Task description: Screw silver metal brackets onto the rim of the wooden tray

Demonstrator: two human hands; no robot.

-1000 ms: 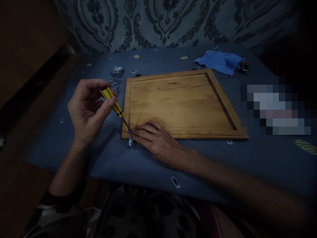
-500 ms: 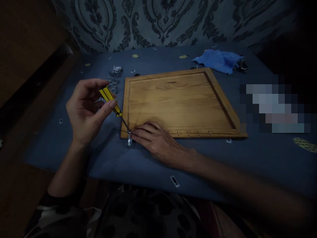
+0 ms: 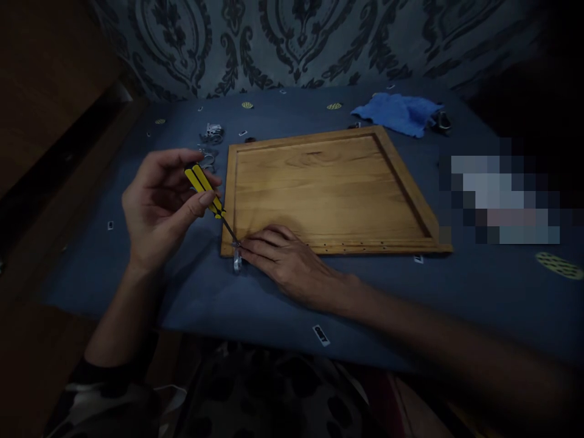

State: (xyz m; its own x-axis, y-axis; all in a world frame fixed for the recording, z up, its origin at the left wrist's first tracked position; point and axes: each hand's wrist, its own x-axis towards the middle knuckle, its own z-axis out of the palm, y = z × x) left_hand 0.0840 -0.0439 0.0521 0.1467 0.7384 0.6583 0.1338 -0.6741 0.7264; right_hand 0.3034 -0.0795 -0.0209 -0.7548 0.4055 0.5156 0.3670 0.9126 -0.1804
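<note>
My left hand (image 3: 157,210) has its fingers curled round the yellow and black handle of a screwdriver (image 3: 205,188). The screwdriver slants down to the right, its tip at a small shiny metal fitting (image 3: 237,261) on the near left corner of a framed wooden panel (image 3: 310,188). The fitting's rounded part sticks out past the panel's near edge. My right hand (image 3: 296,264) lies palm down across that edge, its fingers close together and their tips holding the fitting by the screwdriver's tip. Its thumb is hard to make out.
Several loose metal fittings (image 3: 212,134) lie beyond my left hand. A blue cloth (image 3: 396,114) sits at the far right with a dark object (image 3: 441,123) beside it. A blue printed sheet (image 3: 274,310) covers the surface. Patterned fabric (image 3: 292,42) rises behind. The right side is partly pixelated.
The screwdriver handle has turned slightly in my left fingers, with its tip still at the fitting. My right hand keeps its place. The whole view has shifted a little.
</note>
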